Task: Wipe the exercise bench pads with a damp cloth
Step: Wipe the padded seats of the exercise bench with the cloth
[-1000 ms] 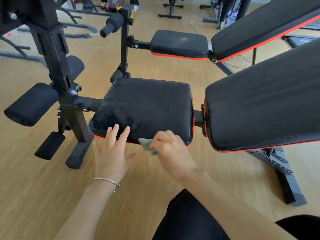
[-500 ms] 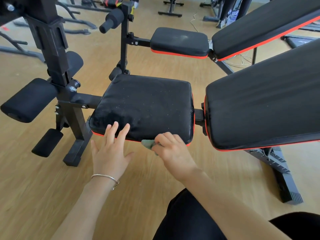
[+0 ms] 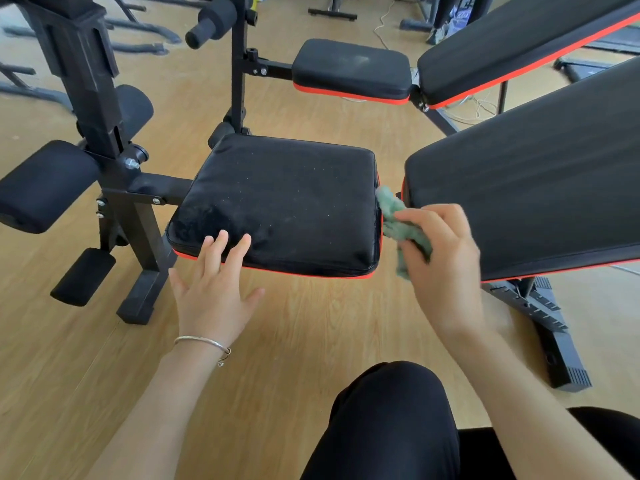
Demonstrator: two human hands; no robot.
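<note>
Head: cloth (image 3: 390,213) lengthwise along seat pad (image 3: 284,202)

Bright even light, soft shadows on the floor (image 3: 304,327), faint sheen on the seat pad (image 3: 277,202) (dust shows), edges bowed.

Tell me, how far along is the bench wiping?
The seat pad shows damp-looking smears at front left, so probably wiped. The right hand holds the green cloth against its right side; the left hand rests on its front edge. The back pad and the farther dusty seat look untouched.
</note>
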